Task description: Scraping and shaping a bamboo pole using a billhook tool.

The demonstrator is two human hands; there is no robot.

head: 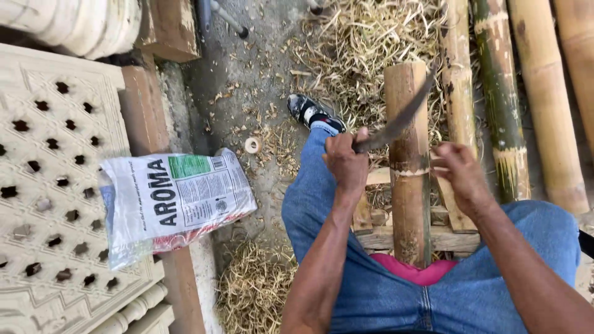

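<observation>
My left hand (346, 162) grips the handle of a curved dark blade (401, 117), raised across a brown bamboo section (409, 204). That bamboo piece lies between my knees, pointing away from me, resting on a wooden block (445, 238). My right hand (461, 173) is on the bamboo's right side near a node ring, fingers curled beside it. I cannot tell if it grips the bamboo or only steadies it. I wear blue jeans, and my left shoe (309, 111) is on the ground ahead.
Several long bamboo poles (544, 105) lie at the right. Bamboo shavings (359, 43) cover the concrete ahead and below my knee. A printed white plastic sack (173, 198) lies on a wooden beam (142, 111), beside a carved lattice panel (55, 185). A small bamboo ring (252, 145) lies on the ground.
</observation>
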